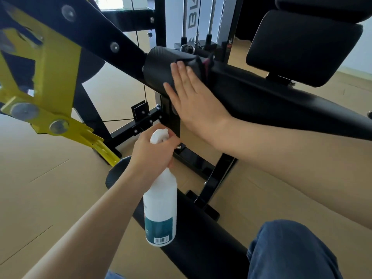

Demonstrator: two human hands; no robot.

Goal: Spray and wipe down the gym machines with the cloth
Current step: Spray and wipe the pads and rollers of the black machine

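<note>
My right hand (193, 97) lies flat, fingers spread, pressing a dark cloth (191, 63) against the black foam roller pad (161, 65) of the gym machine. Only the cloth's bunched edge shows past my fingertips, with a bit of pink at its right. Lower down, my left hand (153, 152) grips the neck of a white spray bottle (161, 206) with a teal label and a barcode. The bottle hangs upright below that hand, its white trigger head above my fingers, in front of the machine's black base frame (193, 162).
A yellow and black lever arm (50, 81) crosses the upper left. A black padded seat (281, 105) and back pad (302, 47) lie to the right, a weight stack (195, 45) behind. Another black roller (197, 234) is near my blue-jeaned knee (291, 252). Tan floor surrounds.
</note>
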